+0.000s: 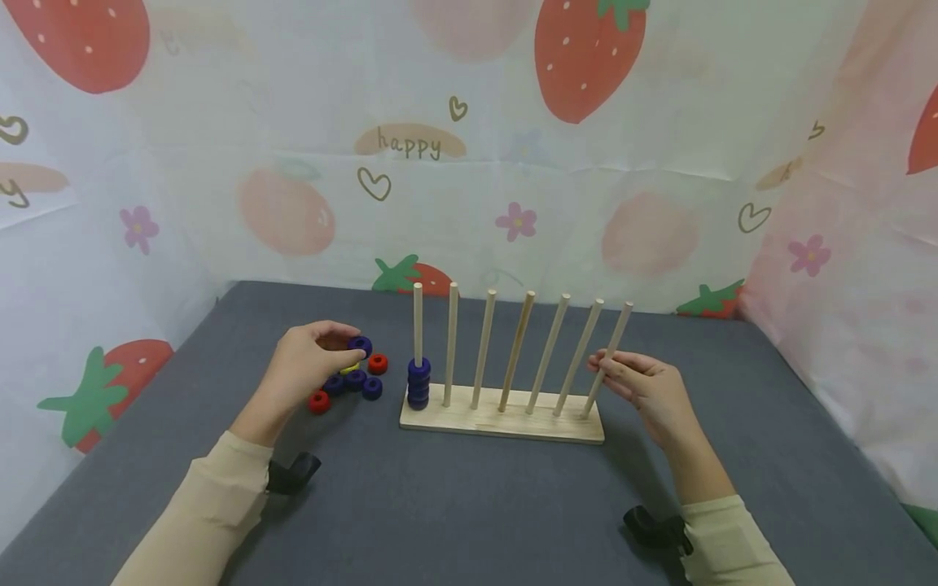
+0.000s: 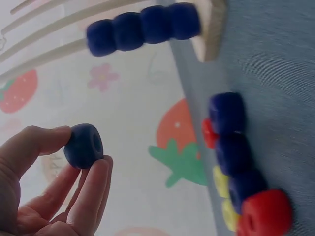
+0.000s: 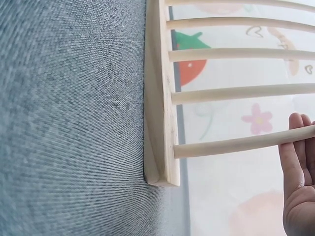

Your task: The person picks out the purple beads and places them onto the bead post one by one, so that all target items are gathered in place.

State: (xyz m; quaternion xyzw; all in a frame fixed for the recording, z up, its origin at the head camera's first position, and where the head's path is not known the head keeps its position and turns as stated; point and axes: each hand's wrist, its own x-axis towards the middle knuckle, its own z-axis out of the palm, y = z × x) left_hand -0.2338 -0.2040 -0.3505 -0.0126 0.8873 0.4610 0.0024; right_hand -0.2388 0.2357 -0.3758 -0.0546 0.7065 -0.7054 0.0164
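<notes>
My left hand pinches a dark blue bead between thumb and fingertips, held up above the loose beads. A wooden peg rack with a row of upright pegs stands in the middle of the table. Several dark blue beads are stacked on its leftmost peg; the other pegs carry none. At the rack's right end, my right hand holds the rightmost peg near mid-height with thumb and fingers. The thumb lies outside the right wrist view.
Left of the rack, loose beads lie in a cluster on the grey table: red beads, blue beads and yellow ones, partly hidden. A printed cloth hangs behind and at both sides.
</notes>
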